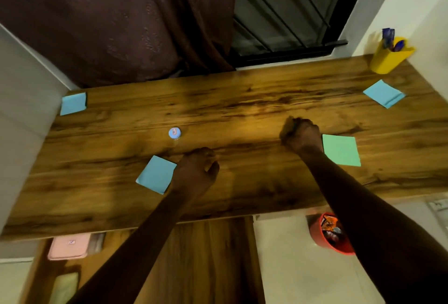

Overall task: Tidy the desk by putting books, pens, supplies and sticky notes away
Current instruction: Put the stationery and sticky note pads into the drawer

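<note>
where desk (242, 100) lies bare, flat square sticky notes (156, 174).

A dark curtain (116, 20) hangs behind; a red bowl (324, 233) sits below.

The wooden desk (242, 100) carries sticky notes (156, 174), a small jar (175, 133) and a yellow cup (388, 56).

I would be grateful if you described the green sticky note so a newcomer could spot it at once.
Start at the wooden desk under the window. On its right half, just beside the person's clenched right hand, lies the green sticky note, flat on the wood. It is the only green square; the other three sticky notes are blue.
</note>
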A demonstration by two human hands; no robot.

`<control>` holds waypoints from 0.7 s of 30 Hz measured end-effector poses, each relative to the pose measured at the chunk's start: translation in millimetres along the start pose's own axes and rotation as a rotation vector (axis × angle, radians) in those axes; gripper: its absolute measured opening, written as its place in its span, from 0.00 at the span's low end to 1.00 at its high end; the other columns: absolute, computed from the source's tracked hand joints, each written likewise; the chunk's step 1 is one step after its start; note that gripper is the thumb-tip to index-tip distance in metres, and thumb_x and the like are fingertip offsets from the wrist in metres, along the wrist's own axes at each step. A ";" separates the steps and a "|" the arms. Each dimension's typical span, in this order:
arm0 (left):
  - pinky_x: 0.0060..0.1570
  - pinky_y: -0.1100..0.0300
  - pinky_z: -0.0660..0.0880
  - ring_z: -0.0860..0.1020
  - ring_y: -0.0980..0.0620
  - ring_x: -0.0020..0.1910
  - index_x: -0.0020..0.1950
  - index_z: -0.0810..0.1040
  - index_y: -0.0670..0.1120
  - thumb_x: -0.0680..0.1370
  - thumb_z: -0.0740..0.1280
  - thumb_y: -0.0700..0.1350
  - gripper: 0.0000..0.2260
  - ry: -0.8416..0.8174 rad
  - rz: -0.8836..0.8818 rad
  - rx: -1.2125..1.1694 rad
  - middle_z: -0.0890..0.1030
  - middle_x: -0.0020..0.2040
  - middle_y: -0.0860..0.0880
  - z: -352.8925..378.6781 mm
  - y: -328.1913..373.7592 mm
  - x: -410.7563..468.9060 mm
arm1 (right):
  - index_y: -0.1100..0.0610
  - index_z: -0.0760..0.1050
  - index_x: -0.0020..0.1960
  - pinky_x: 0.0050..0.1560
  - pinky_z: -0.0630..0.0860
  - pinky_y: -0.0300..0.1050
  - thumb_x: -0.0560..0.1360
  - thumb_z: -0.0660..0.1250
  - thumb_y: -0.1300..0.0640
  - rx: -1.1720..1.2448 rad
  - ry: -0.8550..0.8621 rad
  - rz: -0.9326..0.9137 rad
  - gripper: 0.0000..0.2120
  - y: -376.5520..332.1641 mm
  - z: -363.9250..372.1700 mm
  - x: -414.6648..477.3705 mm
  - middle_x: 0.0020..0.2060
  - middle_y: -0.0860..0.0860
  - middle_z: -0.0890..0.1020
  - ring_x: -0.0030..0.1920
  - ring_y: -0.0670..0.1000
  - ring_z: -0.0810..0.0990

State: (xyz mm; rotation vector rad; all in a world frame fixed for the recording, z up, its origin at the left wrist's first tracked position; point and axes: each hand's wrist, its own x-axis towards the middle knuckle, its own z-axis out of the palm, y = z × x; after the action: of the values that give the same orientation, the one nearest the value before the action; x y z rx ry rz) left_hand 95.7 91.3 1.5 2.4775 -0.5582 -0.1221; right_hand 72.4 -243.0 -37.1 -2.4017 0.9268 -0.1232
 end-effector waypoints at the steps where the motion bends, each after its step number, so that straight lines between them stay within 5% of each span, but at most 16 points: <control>1: 0.56 0.49 0.80 0.82 0.49 0.54 0.59 0.80 0.50 0.77 0.72 0.52 0.13 0.009 0.005 0.007 0.84 0.56 0.51 -2.3 -4.0 -1.3 | 0.56 0.79 0.51 0.51 0.82 0.53 0.76 0.60 0.43 0.015 0.019 -0.015 0.18 -4.7 1.0 -3.2 0.48 0.59 0.84 0.50 0.63 0.84; 5: 0.57 0.49 0.81 0.83 0.49 0.56 0.64 0.78 0.51 0.76 0.72 0.53 0.17 0.032 -0.038 0.034 0.83 0.60 0.51 -14.8 -31.1 5.0 | 0.58 0.80 0.54 0.54 0.82 0.56 0.79 0.67 0.51 0.111 0.002 -0.132 0.11 -25.6 -3.7 -27.1 0.49 0.58 0.84 0.51 0.59 0.83; 9: 0.58 0.51 0.79 0.81 0.47 0.58 0.65 0.77 0.49 0.74 0.72 0.44 0.18 0.115 -0.004 0.074 0.79 0.64 0.48 -32.1 -57.4 33.7 | 0.53 0.78 0.66 0.58 0.81 0.53 0.76 0.71 0.54 0.149 0.010 -0.220 0.18 -44.2 12.5 -70.2 0.57 0.55 0.82 0.55 0.55 0.83; 14: 0.64 0.47 0.76 0.73 0.41 0.69 0.73 0.71 0.48 0.74 0.73 0.42 0.27 0.068 -0.056 0.153 0.71 0.73 0.45 -37.6 -88.7 77.3 | 0.51 0.77 0.67 0.52 0.82 0.44 0.77 0.71 0.56 0.304 -0.041 -0.263 0.18 -69.0 33.8 -149.4 0.56 0.50 0.83 0.51 0.48 0.83; 21: 0.61 0.50 0.77 0.79 0.41 0.61 0.64 0.79 0.43 0.75 0.70 0.38 0.17 0.010 -0.056 0.103 0.79 0.63 0.42 -30.0 -114.3 103.5 | 0.46 0.73 0.69 0.52 0.84 0.45 0.79 0.70 0.53 0.438 -0.160 -0.302 0.19 -74.3 68.2 -236.9 0.61 0.42 0.80 0.56 0.42 0.82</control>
State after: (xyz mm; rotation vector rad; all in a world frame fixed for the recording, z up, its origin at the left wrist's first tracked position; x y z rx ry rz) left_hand 237.5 148.3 -34.9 2.5935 -0.5033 -0.1056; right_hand -44.2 -13.6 -28.9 -2.0864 0.4064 -0.2185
